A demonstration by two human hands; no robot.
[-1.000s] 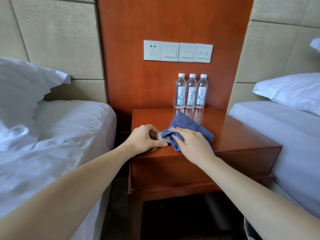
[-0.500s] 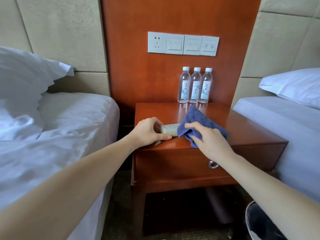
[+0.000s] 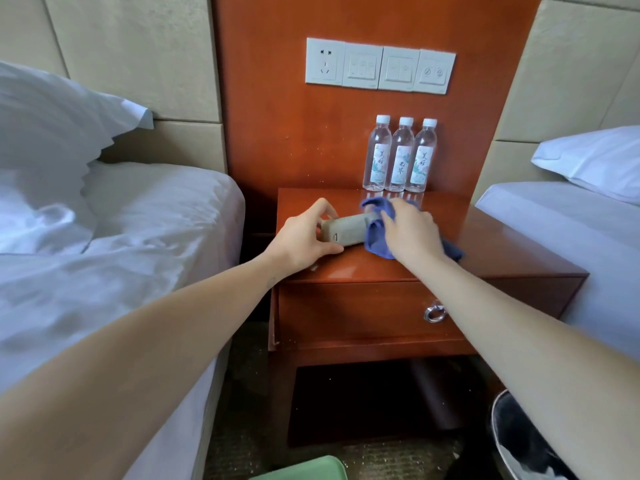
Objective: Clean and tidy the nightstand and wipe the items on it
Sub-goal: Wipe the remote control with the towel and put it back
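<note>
Near the frame's centre, at the nightstand's [image 3: 502, 244] left front, the remote [image 3: 346, 231] is gripped at one end by the left hand's [image 3: 304, 237] curled fingers, apparently to be steadied while the blue cloth [image 3: 375, 242], bunched in the right hand's [image 3: 410, 230] curled fingers, is wrapped round its other end.

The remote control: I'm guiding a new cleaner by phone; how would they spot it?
Between the beds stands a reddish wooden nightstand. At its front left, the left hand grips one end of the remote control, the right hand wraps a blue cloth round the other. It is a long grey-beige bar, unlike the three upright clear bottles behind.
</note>
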